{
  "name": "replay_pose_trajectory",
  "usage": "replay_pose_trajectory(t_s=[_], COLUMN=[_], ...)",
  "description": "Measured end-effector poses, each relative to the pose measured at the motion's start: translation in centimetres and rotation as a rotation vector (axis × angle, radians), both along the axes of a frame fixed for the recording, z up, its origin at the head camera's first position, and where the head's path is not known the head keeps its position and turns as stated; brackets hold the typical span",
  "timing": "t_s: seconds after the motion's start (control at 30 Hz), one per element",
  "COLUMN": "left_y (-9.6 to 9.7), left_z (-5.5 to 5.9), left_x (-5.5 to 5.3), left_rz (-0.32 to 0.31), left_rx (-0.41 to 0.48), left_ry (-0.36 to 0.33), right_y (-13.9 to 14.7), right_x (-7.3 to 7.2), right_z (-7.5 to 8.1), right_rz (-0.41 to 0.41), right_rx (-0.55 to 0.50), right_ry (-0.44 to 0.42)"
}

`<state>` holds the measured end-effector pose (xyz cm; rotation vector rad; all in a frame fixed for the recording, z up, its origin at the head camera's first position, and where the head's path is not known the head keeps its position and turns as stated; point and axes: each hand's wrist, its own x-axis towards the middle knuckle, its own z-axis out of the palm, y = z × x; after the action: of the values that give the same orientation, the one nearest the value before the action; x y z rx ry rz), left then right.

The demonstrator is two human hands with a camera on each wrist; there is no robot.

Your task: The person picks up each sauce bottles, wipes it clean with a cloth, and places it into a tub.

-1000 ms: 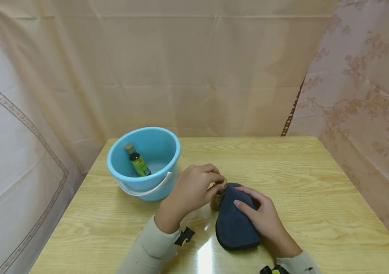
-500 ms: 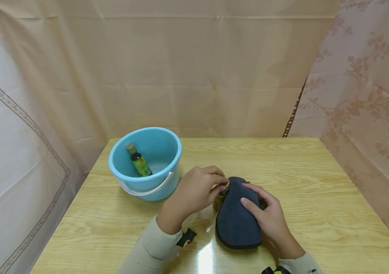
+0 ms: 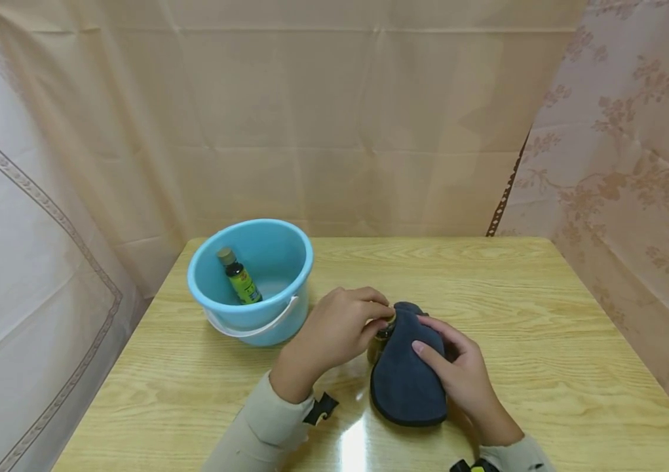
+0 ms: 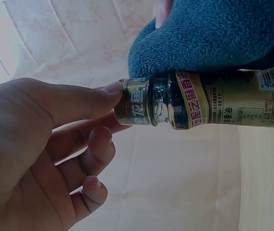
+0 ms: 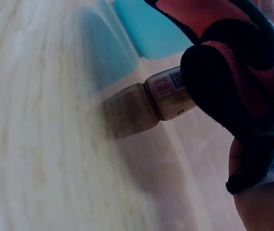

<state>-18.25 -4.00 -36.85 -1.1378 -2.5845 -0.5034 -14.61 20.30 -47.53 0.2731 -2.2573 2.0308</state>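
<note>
A sesame oil bottle (image 3: 375, 352) stands upright on the table, partly behind a dark blue cloth (image 3: 407, 383). My left hand (image 3: 337, 331) pinches its cap (image 4: 136, 102) between thumb and forefinger, the other fingers loosely bent in the left wrist view. In my right hand (image 3: 458, 367) is the folded cloth, thumb on top and fingers behind it. The cloth lies against the bottle's side just below the cap. Its inner side (image 5: 223, 14) shows red in the right wrist view, where the bottle's lower end (image 5: 168, 98) meets its reflection on the tabletop.
A light blue bucket (image 3: 278, 322) with a white handle (image 3: 269, 326) stands left of the hands. Inside it leans another bottle (image 3: 244, 283) with a green label. The wooden table (image 3: 517, 314) extends to the right, with curtains (image 3: 334, 131) behind and at both sides.
The right hand and cloth have shifted slightly up and right over the past second, the cloth covering more of the bottle's side. The left hand keeps its pinch on the cap.
</note>
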Motion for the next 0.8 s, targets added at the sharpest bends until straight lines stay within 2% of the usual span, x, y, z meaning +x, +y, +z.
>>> replay_pose_trajectory(t_s=[0.53,0.8], left_y=[-0.18,-0.41], left_z=[-0.02,-0.05], left_x=[-0.11,-0.31], left_rz=[-0.005,-0.028], left_rx=[-0.002,-0.013], left_ry=[-0.022,0.006], right_y=[0.05,-0.06], right_x=[-0.56,-0.47], right_z=[-0.73,-0.68], right_rz=[0.044,0.061], right_rx=[0.132,0.147], right_ry=[-0.119,-0.174])
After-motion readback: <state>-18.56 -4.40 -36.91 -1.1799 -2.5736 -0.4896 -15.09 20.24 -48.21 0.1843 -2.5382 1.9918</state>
